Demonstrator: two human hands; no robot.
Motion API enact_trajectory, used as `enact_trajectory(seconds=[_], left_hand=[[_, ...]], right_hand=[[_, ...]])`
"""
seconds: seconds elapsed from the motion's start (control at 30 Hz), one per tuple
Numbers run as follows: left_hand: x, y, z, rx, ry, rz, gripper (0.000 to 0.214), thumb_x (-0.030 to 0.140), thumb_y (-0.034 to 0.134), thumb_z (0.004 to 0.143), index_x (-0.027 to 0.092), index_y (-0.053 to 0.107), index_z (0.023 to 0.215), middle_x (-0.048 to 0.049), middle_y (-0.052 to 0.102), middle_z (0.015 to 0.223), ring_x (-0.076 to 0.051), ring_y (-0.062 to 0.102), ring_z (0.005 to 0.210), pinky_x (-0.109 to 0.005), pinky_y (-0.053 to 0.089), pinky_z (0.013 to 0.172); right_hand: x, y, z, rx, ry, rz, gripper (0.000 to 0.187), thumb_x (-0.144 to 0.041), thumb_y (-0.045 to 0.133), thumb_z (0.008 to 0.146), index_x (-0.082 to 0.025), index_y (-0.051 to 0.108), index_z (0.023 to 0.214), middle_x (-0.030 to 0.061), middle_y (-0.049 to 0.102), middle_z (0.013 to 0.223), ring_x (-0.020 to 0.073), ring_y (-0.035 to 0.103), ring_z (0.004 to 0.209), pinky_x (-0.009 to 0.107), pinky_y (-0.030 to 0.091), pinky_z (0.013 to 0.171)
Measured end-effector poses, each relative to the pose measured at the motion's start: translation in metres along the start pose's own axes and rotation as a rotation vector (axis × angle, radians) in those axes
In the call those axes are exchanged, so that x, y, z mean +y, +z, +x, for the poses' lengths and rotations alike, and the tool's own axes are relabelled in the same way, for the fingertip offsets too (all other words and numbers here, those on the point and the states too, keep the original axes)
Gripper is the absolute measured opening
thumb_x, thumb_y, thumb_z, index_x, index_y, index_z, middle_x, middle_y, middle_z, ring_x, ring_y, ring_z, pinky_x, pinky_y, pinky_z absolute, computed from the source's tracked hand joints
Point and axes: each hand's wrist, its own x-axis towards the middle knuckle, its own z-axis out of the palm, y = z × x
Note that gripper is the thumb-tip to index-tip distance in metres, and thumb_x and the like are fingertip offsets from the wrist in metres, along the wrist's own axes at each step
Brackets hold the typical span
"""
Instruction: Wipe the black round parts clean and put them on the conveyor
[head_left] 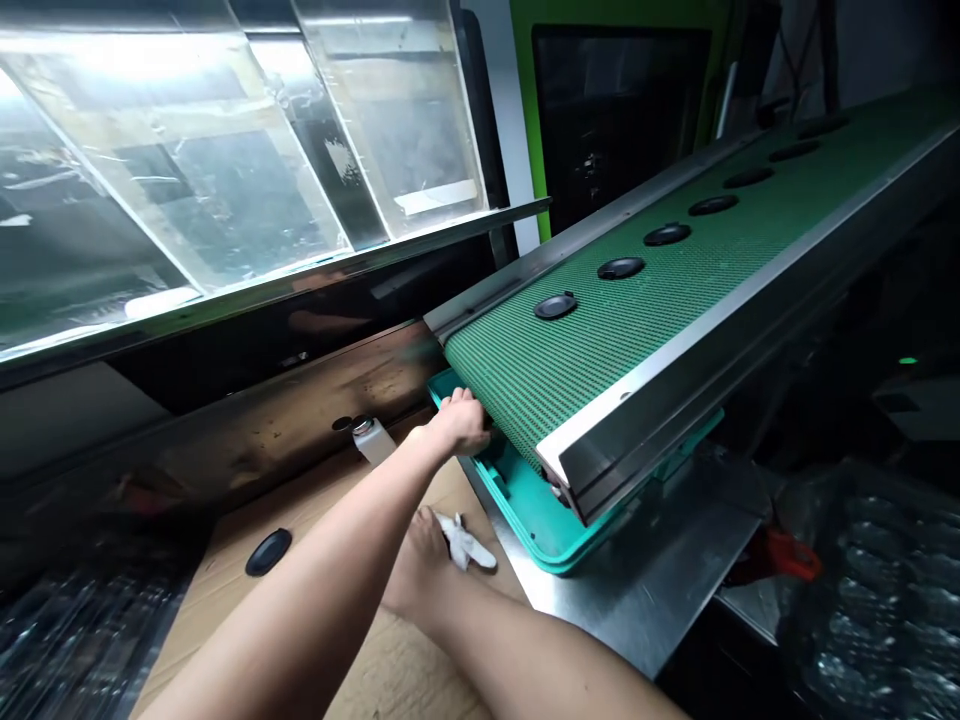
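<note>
The left hand reaches forward to the near rim of a teal tray. Its grip is curled and pressed together on that rim, with the fingertips going over the edge. The tray sits under the end of a green conveyor belt, partly on a steel plate, and most of it is hidden by the belt frame.

The right hand lies lower, on the cardboard-covered table, and the left forearm crosses over it. Its grip is closed on a white cloth, which comes out from the fingers toward the tray. I cannot see the fingertips themselves.

On the belt a row of black round lids goes away up the slope, one after the other, well apart. One more black lid lies alone on the table, to the left of both arms. A small white bottle lies near the back of the table, just beside the left wrist. Behind the table stand tilted transparent panels with bright light on them. At the right, near the corner of the steel plate, there is a red object; I cannot tell what it is.
</note>
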Motion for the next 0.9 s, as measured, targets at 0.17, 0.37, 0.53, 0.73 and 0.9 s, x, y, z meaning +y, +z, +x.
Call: enact_trajectory(seconds=[0.17,0.37,0.53,0.73,0.9], left_hand=[[-0.042,-0.041,-0.052,0.177,0.151,-0.088,0.033,0.020,0.066,0.065,0.021,0.059,0.098,-0.0047,0.059,0.105,-0.023,0.054,0.100,-0.036,0.043,0.092],[-0.131,-0.024,-0.193,0.443,-0.418,-0.890,0.068,0.025,0.076,0.062,0.023,0.050,0.125,-0.0056,0.062,0.111,-0.018,0.062,0.096,-0.030,0.049,0.083],[-0.170,-0.004,-0.255,0.539,-0.602,-1.380,0.048,0.033,0.080,0.061,0.017,0.063,0.103,-0.0061,0.068,0.096,-0.015,0.065,0.079,-0.027,0.050,0.071],[-0.183,-0.010,-0.255,0.831,-0.664,-1.593,0.037,0.017,0.078,0.062,0.017,0.053,0.090,-0.0015,0.066,0.081,-0.009,0.062,0.065,-0.020,0.047,0.061],[-0.172,-0.001,-0.251,0.689,-0.565,-1.787,0.042,0.002,0.067,0.063,0.020,0.054,0.099,-0.0032,0.067,0.090,-0.014,0.065,0.083,-0.031,0.051,0.082]], right_hand=[[0.004,0.003,-0.002,-0.073,-0.034,-0.084,0.034,-0.041,0.052,0.082,-0.017,0.064,0.102,0.0150,0.058,0.104,0.0309,0.051,0.098,0.045,0.045,0.079],[-0.001,-0.007,-0.006,-0.122,-0.035,-0.116,0.035,-0.044,0.051,0.086,-0.023,0.061,0.112,0.0108,0.057,0.103,0.0273,0.049,0.099,0.039,0.041,0.081],[-0.004,-0.006,-0.010,-0.125,-0.039,-0.073,0.032,-0.044,0.048,0.089,-0.027,0.062,0.112,0.0074,0.059,0.101,0.0236,0.050,0.100,0.035,0.039,0.087],[-0.021,-0.004,-0.008,0.054,-0.022,0.188,0.035,-0.039,0.049,0.089,-0.025,0.057,0.120,0.0059,0.061,0.112,0.0205,0.054,0.107,0.031,0.040,0.094],[-0.045,-0.004,-0.017,0.036,-0.113,0.306,0.032,-0.039,0.054,0.087,-0.026,0.060,0.115,0.0039,0.062,0.113,0.0187,0.056,0.107,0.028,0.043,0.093]])
